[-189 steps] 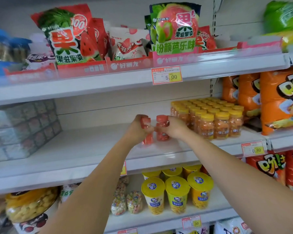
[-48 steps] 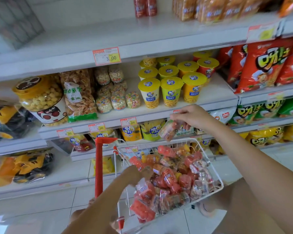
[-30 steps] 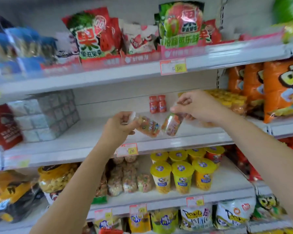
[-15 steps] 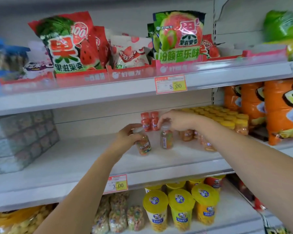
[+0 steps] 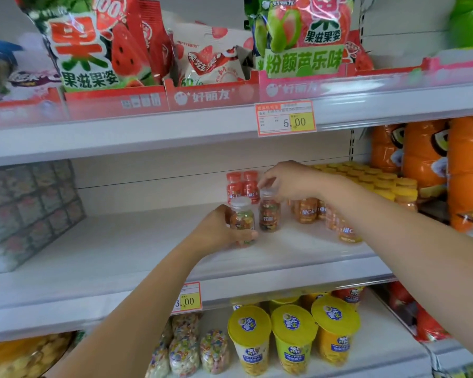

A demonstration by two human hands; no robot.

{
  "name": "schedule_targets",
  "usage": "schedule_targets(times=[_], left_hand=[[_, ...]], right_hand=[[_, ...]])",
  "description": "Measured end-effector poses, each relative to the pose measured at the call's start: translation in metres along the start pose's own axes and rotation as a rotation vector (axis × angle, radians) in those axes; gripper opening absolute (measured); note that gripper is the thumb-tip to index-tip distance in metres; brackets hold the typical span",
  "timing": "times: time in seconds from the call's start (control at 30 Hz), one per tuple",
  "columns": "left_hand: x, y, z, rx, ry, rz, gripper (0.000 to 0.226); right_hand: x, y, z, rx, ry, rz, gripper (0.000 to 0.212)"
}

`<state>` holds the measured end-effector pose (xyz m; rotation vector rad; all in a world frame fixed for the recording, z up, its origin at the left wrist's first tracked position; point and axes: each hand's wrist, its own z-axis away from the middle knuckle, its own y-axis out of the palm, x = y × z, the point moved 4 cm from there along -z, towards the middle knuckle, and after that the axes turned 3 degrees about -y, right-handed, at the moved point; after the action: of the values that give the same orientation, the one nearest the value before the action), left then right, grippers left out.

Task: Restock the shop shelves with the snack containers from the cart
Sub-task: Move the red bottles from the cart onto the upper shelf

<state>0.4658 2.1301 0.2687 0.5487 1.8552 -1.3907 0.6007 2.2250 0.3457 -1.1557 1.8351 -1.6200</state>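
Two small clear snack bottles with white caps stand on the middle white shelf (image 5: 120,252). My left hand (image 5: 219,227) grips the left bottle (image 5: 242,216) round its lower body. My right hand (image 5: 287,181) pinches the cap of the right bottle (image 5: 269,214) from above. Both bottles are upright, side by side, and seem to rest on the shelf. Just behind them stand two red-capped bottles (image 5: 242,185). The cart is out of view.
Several yellow-capped orange bottles (image 5: 380,186) fill the shelf to the right, with orange snack bags (image 5: 432,165) beyond. A stack of grey boxes (image 5: 30,205) sits at the left. Gummy bags line the top shelf (image 5: 148,132); yellow-lidded cups (image 5: 292,336) stand below.
Both hands have carried the two white-capped bottles back towards the red-capped pair and stood them upright side by side. The view has moved closer to the shelf.
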Motion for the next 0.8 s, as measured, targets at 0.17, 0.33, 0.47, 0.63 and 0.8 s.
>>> schedule_targets(times=[0.17, 0.33, 0.47, 0.63, 0.8], left_hand=[[0.003, -0.005, -0.007, 0.056, -0.009, -0.025, 0.051], [0.001, -0.006, -0.019, 0.152, -0.018, 0.018, 0.05], [0.001, -0.005, -0.039, 0.199, -0.059, 0.06, 0.047], [0.002, -0.005, -0.071, 0.21, -0.066, 0.035, 0.045], [0.007, 0.003, -0.089, 0.182, -0.008, 0.08, 0.041]], right_hand=[[-0.003, 0.006, 0.002, -0.054, -0.002, -0.027, 0.05], [-0.014, 0.01, -0.015, -0.125, 0.004, 0.123, 0.045], [-0.029, 0.015, -0.036, -0.165, 0.026, 0.127, 0.041], [-0.031, 0.009, -0.055, -0.102, 0.032, 0.176, 0.029], [-0.038, 0.006, -0.076, -0.068, 0.012, 0.242, 0.027]])
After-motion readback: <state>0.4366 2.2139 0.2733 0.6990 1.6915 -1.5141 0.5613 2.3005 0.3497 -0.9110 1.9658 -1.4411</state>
